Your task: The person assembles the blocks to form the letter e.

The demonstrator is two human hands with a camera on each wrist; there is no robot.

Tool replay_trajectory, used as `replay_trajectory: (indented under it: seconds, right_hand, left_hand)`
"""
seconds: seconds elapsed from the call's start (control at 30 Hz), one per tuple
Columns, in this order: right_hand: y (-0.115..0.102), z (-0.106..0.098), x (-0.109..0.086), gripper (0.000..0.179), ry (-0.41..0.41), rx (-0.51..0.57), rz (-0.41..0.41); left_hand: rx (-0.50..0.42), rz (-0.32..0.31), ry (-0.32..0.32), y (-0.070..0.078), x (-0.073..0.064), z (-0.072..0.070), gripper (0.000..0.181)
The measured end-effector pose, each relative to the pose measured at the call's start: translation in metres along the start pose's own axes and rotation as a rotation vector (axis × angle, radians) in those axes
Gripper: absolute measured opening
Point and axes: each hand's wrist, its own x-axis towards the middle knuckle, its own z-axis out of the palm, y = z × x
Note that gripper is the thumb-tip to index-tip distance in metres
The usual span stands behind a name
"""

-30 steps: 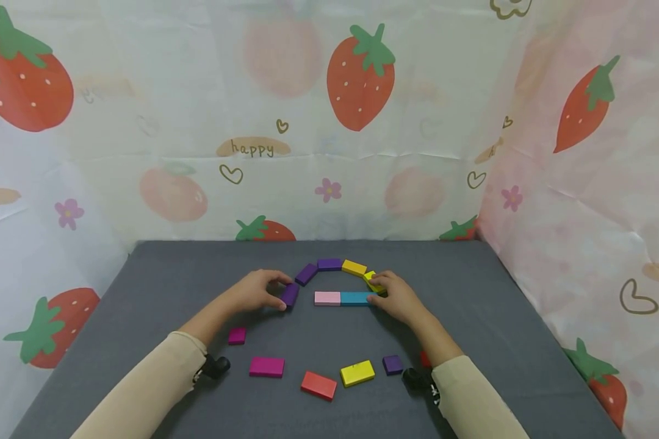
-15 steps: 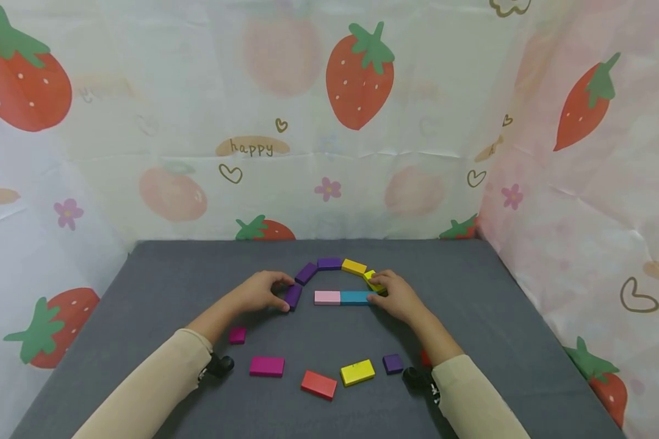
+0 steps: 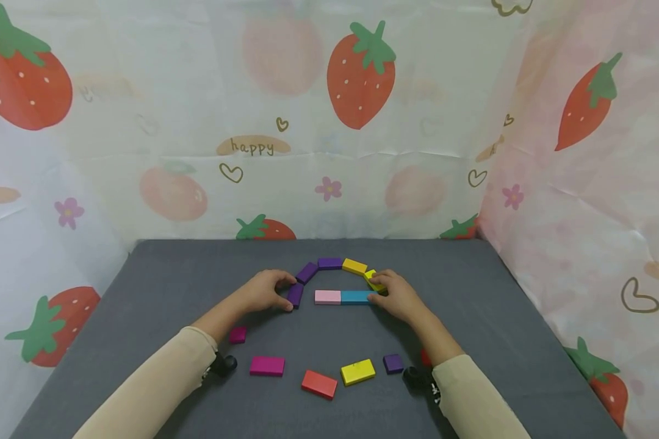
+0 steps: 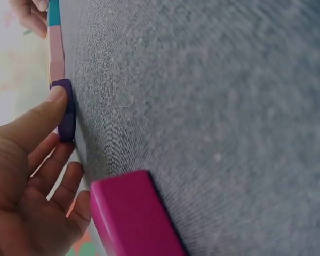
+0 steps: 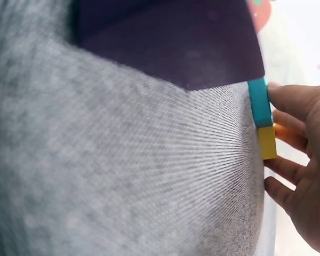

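In the head view my left hand (image 3: 263,290) pinches a purple block (image 3: 295,296) between thumb and fingers, at the left end of a curved row. Two more purple blocks (image 3: 307,272) and a yellow block (image 3: 354,266) continue the curve. At its right end my right hand (image 3: 399,299) has its fingers curved over another yellow block (image 3: 371,278), partly hidden by them. The right thumb lies at the end of a blue block (image 3: 356,297), which abuts a pink block (image 3: 327,297). The right wrist view shows that thumb beside the blue block (image 5: 260,101).
Nearer the person lie a small magenta block (image 3: 238,335), a longer magenta block (image 3: 266,366), a red block (image 3: 319,384), a yellow block (image 3: 357,372) and a small purple block (image 3: 393,364). Another red block (image 3: 426,358) is mostly behind the right forearm. Printed cloth surrounds the grey tabletop (image 3: 505,341).
My left hand has slid the purple block slightly right, so its upper end now meets the neighbouring purple block. The right hand has stayed in place.
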Motion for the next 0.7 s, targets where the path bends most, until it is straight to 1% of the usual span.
replay_trajectory:
  seconds: [0.37,0.53,0.7]
  right_hand:
    - [-0.0006,-0.0008,0.0015,0.048,0.004,0.007,-0.007]
    - [-0.0004,-0.0015,0.0013,0.048,0.006,0.016,-0.011]
    - [0.0008,-0.0001,0.0006,0.047,0.006,0.012,-0.016]
  left_hand:
    - [0.034,0.000,0.038,0.0006,0.0033,0.0030,0.062]
    - [0.050,-0.004,0.041,0.0019,0.0038,0.0036,0.062]
    - [0.046,-0.012,0.042,0.0033,0.0028,0.0044,0.061]
